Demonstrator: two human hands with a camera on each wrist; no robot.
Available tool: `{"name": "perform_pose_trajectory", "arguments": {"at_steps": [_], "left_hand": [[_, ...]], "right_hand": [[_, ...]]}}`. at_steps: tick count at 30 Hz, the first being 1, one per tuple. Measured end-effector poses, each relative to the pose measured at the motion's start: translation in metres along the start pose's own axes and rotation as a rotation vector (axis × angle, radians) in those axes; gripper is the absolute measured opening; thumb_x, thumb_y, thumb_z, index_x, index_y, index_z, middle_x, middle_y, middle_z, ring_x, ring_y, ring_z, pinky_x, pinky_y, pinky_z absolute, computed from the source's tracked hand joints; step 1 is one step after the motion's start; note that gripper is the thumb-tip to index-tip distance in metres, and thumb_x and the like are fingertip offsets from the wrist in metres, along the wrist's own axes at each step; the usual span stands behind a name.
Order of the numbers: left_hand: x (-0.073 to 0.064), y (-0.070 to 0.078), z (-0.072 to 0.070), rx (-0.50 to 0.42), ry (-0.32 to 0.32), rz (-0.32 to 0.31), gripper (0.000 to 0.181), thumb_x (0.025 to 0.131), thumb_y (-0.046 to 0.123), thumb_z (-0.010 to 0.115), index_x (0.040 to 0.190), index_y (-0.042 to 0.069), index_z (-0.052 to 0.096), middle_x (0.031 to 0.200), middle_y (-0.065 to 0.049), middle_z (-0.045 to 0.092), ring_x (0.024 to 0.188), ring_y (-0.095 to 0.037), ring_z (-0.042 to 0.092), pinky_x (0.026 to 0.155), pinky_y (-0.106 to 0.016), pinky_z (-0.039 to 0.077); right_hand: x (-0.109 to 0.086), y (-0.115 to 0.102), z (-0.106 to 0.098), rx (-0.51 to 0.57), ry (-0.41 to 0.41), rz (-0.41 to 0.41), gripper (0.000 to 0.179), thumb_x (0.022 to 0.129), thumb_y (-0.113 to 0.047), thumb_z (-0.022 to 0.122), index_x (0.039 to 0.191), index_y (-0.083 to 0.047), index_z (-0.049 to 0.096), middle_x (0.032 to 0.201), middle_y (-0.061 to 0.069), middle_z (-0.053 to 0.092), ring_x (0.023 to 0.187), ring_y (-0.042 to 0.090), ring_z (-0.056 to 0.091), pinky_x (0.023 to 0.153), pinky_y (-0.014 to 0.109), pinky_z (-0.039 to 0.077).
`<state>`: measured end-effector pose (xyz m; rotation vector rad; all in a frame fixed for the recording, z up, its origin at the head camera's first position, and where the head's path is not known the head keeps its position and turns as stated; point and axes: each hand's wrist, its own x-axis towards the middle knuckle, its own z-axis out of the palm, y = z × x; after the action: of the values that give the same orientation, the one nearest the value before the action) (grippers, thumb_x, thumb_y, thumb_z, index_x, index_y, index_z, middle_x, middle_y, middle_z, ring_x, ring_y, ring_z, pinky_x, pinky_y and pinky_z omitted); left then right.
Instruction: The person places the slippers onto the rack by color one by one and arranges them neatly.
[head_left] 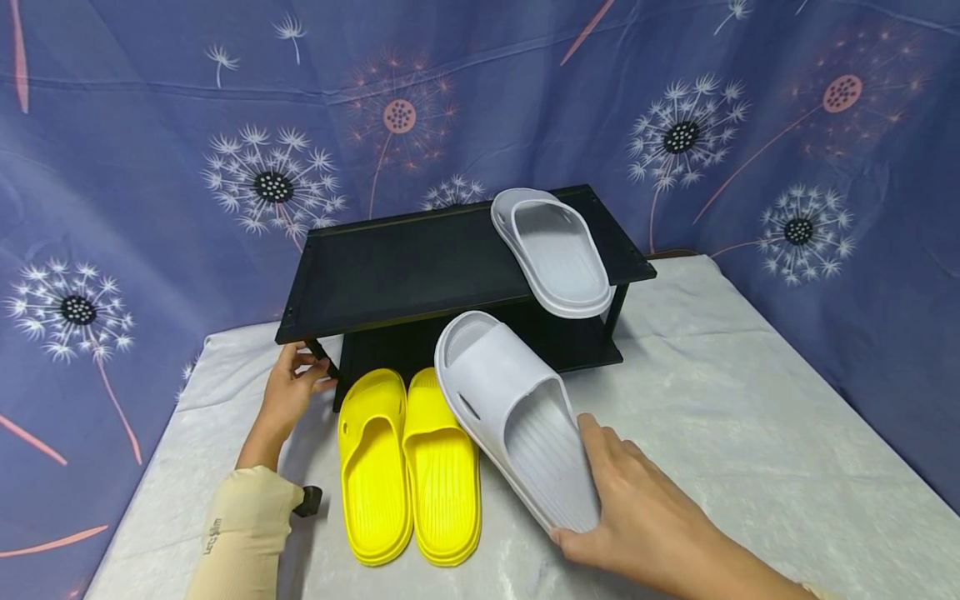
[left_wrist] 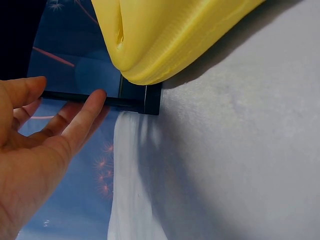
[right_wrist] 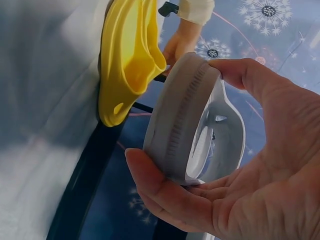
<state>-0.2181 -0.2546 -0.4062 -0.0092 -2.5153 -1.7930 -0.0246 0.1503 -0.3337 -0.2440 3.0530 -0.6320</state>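
A grey slipper (head_left: 525,417) is gripped at its heel end by my right hand (head_left: 637,500), thumb on one side of the sole and fingers on the other. Its toe points toward the black shoe rack (head_left: 405,267) and overlaps the rack's front edge in the head view. The matching grey slipper (head_left: 566,250) lies on the right part of the top shelf, its heel over the front edge. My left hand (head_left: 288,392) holds the rack's left leg; in the left wrist view the fingers (left_wrist: 92,107) lie across this thin black bar.
Two yellow slippers (head_left: 375,467) stand side by side on the white cloth (head_left: 750,433), in front of the rack's left half. A lower shelf (head_left: 581,354) runs beneath the top one. Behind the rack hangs a blue dandelion-print curtain (head_left: 480,83).
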Motion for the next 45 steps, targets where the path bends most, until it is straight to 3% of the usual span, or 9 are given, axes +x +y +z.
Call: {"name": "perform_pose_trajectory", "arguments": {"at_steps": [5,12,20,25,36,45], "left_hand": [[0.0,-0.001,0.0,-0.005,0.004,-0.001,0.042,0.098,0.005,0.049,0.137,0.013,0.035,0.114,-0.019,0.042,0.108,-0.033,0.051,0.085,-0.048,0.056],[0.001,-0.002,0.0,-0.014,0.0,0.0,0.041,0.098,0.004,0.05,0.136,0.013,0.036,0.114,-0.018,0.042,0.108,-0.033,0.051,0.086,-0.047,0.056],[-0.003,0.008,0.001,-0.028,-0.016,-0.011,0.039,0.097,0.0,0.048,0.133,0.007,0.036,0.113,-0.021,0.043,0.106,-0.036,0.053,0.086,-0.048,0.055],[-0.001,0.002,-0.001,-0.013,-0.012,-0.001,0.04,0.098,0.003,0.049,0.135,0.009,0.036,0.114,-0.02,0.043,0.104,-0.032,0.055,0.085,-0.046,0.057],[0.002,-0.006,-0.002,-0.002,-0.013,0.007,0.041,0.098,0.004,0.05,0.136,0.01,0.035,0.115,-0.02,0.044,0.099,-0.023,0.059,0.085,-0.046,0.057],[0.002,-0.006,-0.003,-0.006,-0.018,0.012,0.042,0.098,0.003,0.048,0.137,0.01,0.035,0.115,-0.021,0.044,0.103,-0.026,0.057,0.086,-0.048,0.056]], "right_hand": [[0.0,-0.002,-0.003,-0.013,-0.016,0.02,0.113,0.059,-0.055,0.083,0.145,0.0,0.032,0.133,0.028,0.049,0.115,0.039,0.053,0.091,0.058,0.05],[0.0,-0.002,-0.006,0.007,0.081,-0.053,0.111,0.058,-0.05,0.085,0.142,0.003,0.035,0.13,0.027,0.052,0.113,0.038,0.055,0.091,0.057,0.05],[0.005,-0.003,-0.01,0.006,0.152,-0.103,0.108,0.058,-0.048,0.086,0.139,0.004,0.035,0.123,0.021,0.057,0.105,0.032,0.058,0.087,0.051,0.053],[0.009,-0.004,-0.012,0.004,0.192,-0.132,0.107,0.058,-0.046,0.086,0.137,0.004,0.034,0.119,0.019,0.057,0.101,0.03,0.059,0.086,0.049,0.053],[0.022,-0.01,-0.012,0.04,0.169,-0.118,0.107,0.062,-0.047,0.083,0.141,0.005,0.032,0.131,0.022,0.053,0.112,0.032,0.056,0.094,0.05,0.051],[0.028,-0.015,-0.014,0.027,0.183,-0.145,0.109,0.064,-0.049,0.082,0.142,0.006,0.031,0.131,0.025,0.052,0.114,0.034,0.056,0.094,0.051,0.051]]}}
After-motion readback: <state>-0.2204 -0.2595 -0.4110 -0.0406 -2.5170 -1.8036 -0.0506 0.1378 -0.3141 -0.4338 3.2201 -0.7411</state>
